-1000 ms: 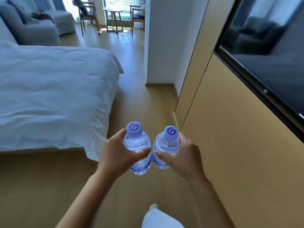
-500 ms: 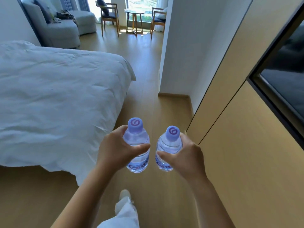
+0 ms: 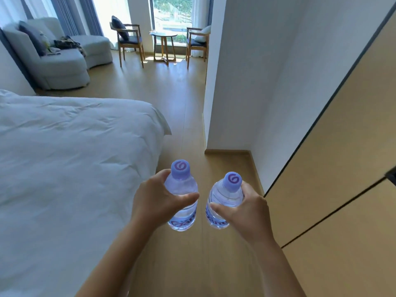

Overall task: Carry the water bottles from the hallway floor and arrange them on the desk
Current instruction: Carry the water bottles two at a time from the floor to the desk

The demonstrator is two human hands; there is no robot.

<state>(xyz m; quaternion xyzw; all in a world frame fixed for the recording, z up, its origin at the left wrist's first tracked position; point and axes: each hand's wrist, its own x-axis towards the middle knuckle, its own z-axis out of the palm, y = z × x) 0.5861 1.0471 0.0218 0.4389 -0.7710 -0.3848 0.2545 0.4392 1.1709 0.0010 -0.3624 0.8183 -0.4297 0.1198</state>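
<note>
1. The person's left hand (image 3: 158,202) is wrapped round the left bottle (image 3: 181,197): thumb laid across the front of the body, the other fingers curled round the far side, so the bottle sits snug in the palm with its neck and cap poking out above the grip.
2. Same deal on the other side. The right hand (image 3: 246,211) grips the right bottle (image 3: 224,200), thumb across the front, fingers curled behind it, cap clear of the hand.
3. Both bottles are held out in front at about the same height over the wooden floor (image 3: 186,116), roughly upright and tipped a little away from the person. They're just beside each other with a small gap between, not touching.
4. Writing: each cap is lilac with a purple swirl logo on top. There's a blue label band near the bottom of each bottle with big letters, partly hidden by the thumbs. I can make out something like "Gan" and no more.
5. Contents: clear plastic, clear water inside, both look pretty much full, caps on.
6. Around them: a bed (image 3: 70,157) with a rumpled white duvet is on the left, tan wall panels (image 3: 342,168) on the right, a white wall corner (image 3: 231,82) just ahead.
7. Further back there's a pale sofa (image 3: 64,61) with dark cushions and some stuff piled on it, plus two wooden chairs either side of a small round table (image 3: 164,37) by the window.
</note>
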